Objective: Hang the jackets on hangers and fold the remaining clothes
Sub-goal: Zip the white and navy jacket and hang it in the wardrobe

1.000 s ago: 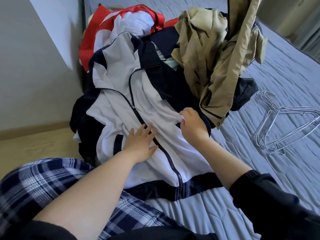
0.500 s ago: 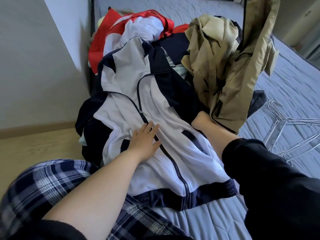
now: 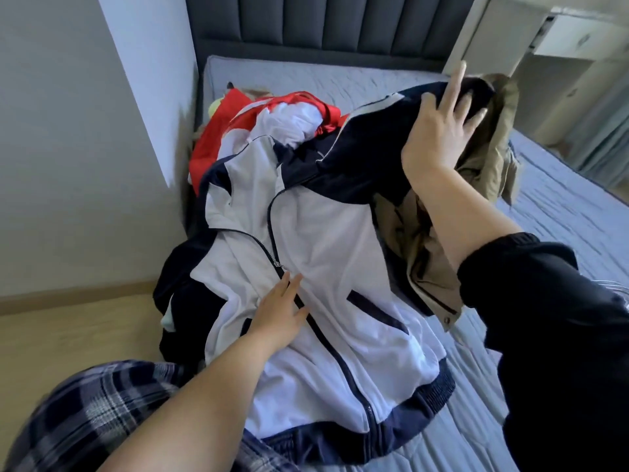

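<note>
A white and navy zip jacket (image 3: pixel 326 253) lies spread on top of a clothes pile on the bed. My left hand (image 3: pixel 279 311) rests flat on its front beside the zipper, fingers apart. My right hand (image 3: pixel 439 131) is raised at the upper right, gripping the jacket's navy sleeve (image 3: pixel 367 131) and lifting it. A khaki jacket (image 3: pixel 425 240) lies crumpled under and behind that sleeve, partly hidden by my right arm. A red and white garment (image 3: pixel 238 120) sits at the back of the pile.
The grey-blue mattress (image 3: pixel 561 212) extends to the right, with a dark padded headboard (image 3: pixel 326 25) behind. A grey wall (image 3: pixel 68 131) and wooden floor (image 3: pixel 68 335) border the left. A plaid garment (image 3: pixel 85 413) lies at bottom left. White furniture (image 3: pixel 575 35) stands at top right.
My right hand went from the jacket's front under the khaki jacket and now holds the navy sleeve raised. The view tilted up; the hangers are out of sight. My left hand stayed put.
</note>
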Tool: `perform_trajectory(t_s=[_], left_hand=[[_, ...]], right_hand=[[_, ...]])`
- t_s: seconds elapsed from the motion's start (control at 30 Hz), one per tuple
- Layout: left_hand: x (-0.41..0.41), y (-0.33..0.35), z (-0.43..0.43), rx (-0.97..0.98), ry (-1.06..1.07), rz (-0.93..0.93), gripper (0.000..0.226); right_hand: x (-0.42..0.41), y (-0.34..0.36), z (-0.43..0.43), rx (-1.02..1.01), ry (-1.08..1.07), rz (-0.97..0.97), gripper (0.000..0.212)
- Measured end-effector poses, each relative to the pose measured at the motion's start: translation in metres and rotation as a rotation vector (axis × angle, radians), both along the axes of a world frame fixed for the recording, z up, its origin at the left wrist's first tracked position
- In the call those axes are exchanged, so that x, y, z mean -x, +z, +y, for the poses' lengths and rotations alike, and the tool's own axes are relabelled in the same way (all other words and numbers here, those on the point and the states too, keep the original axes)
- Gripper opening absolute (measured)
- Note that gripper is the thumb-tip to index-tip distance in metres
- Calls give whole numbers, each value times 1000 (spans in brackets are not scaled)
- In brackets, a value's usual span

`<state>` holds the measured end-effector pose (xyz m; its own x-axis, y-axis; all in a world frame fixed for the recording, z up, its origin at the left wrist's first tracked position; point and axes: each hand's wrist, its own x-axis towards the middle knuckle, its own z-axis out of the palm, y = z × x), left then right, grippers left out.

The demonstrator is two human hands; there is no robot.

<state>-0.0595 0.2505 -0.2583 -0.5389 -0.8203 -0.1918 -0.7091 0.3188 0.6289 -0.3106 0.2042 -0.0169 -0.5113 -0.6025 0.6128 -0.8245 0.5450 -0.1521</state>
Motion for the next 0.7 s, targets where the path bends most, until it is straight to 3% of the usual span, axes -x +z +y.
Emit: perform_trajectory(t_s=[0.07,0.17,0.23,0.3,0.4,0.5,0.6,0.7], left_hand=[[-3,5,0,18,7,11,68],[-8,12,-2,122,6,-57,69],[-12,16,-7,240,15,-170,69],[-18,20,-12,324,31,-272,68],[-33,19,-23,244,89,-403,65],[-54,8,-31,40,173,-555,59],[-63,1,-29,54,225,-597,60],[-45,9,-27,250,231,-523,60]], right_hand=[[6,-5,-4,-286,-113,-7,60],[-1,-29,-2,-483,-153,29,73],[-18,-49,2,-527,-54,117,73],[-43,-80,2,-532,203,245,73],[-80,-138,11,-851,593,261,71],[-68,-181,24,-1208,434,234,64],[-46,-198,39,-1187,175,67,64],[-56,-209,52,-916,342,68,56]])
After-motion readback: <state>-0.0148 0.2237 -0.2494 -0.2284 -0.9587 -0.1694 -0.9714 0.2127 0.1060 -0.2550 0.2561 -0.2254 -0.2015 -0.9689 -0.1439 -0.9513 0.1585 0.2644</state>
